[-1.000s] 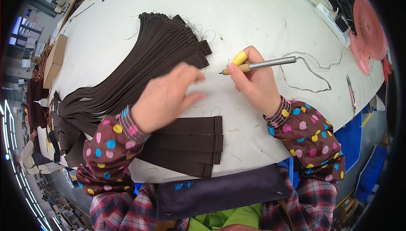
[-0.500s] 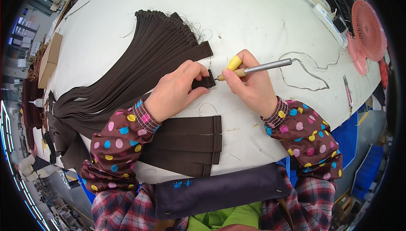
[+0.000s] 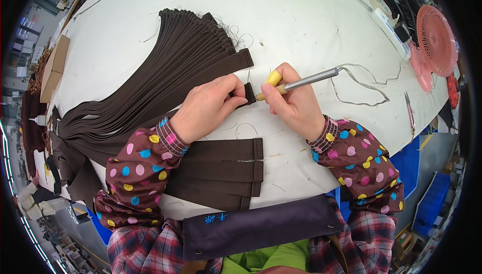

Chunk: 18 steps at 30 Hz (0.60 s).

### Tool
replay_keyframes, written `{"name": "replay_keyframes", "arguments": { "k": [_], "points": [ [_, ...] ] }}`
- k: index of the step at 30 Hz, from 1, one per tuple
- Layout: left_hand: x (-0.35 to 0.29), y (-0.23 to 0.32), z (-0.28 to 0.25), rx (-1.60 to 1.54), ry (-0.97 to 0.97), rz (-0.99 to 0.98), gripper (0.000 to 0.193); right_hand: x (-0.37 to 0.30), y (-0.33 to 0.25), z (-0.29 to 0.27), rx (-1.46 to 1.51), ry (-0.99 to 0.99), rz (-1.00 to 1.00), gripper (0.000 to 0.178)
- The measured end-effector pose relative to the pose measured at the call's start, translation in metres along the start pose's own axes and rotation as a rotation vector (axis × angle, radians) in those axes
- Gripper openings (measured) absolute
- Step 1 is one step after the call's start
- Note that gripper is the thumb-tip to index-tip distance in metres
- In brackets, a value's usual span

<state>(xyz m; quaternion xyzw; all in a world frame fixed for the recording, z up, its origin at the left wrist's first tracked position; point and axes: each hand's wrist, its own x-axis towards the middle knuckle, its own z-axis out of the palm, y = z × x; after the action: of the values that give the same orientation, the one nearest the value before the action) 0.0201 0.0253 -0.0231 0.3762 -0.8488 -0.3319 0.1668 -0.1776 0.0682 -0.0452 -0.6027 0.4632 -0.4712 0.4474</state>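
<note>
My left hand (image 3: 207, 104) pinches the stitched end of a dark brown fabric strap (image 3: 249, 94) between thumb and fingers. My right hand (image 3: 296, 104) grips a pen-shaped soldering iron (image 3: 311, 79) with a tan grip and metal shaft; a thin cord trails from its back end. Its tip meets the strap's edge, though the exact contact is too small to make out. A yellow cover sits on my right index finger. Above my left hand a thick fan of brown straps (image 3: 165, 68) spreads out, loose threads at its ends. Several more straps (image 3: 216, 171) lie below my left wrist.
A pink fan (image 3: 436, 38) and a white power strip (image 3: 389, 30) stand at the far right, with the iron's cord (image 3: 361, 98) looping across the white table (image 3: 311, 18). Tweezers (image 3: 410, 113) lie near the right edge. A cardboard box (image 3: 55, 68) stands at the left.
My right hand has shifted slightly left, bringing the iron's tip onto the strap's edge. My left fingers have closed a little further over the strap end.
</note>
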Motion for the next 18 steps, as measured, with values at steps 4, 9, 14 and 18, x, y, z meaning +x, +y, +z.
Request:
{"name": "replay_keyframes", "arguments": {
  "k": [4,9,14,18],
  "points": [
    [0.0000,0.0003,0.0009,0.015,0.011,0.018,0.011,-0.0002,0.0018,-0.0005,-0.014,-0.019,-0.007,0.019],
    [0.0000,-0.0007,0.0007,0.023,0.010,0.023,0.011,0.0002,0.0008,-0.0007,-0.033,-0.032,0.011,0.020],
    [0.0000,-0.0015,0.0008,0.024,0.014,0.024,0.011,0.0005,0.0002,-0.0006,-0.059,-0.036,0.028,0.020],
    [0.0003,-0.0005,0.0004,0.028,0.006,0.023,0.010,0.0002,0.0001,-0.0005,-0.073,-0.032,0.029,0.021]
  ]
}}
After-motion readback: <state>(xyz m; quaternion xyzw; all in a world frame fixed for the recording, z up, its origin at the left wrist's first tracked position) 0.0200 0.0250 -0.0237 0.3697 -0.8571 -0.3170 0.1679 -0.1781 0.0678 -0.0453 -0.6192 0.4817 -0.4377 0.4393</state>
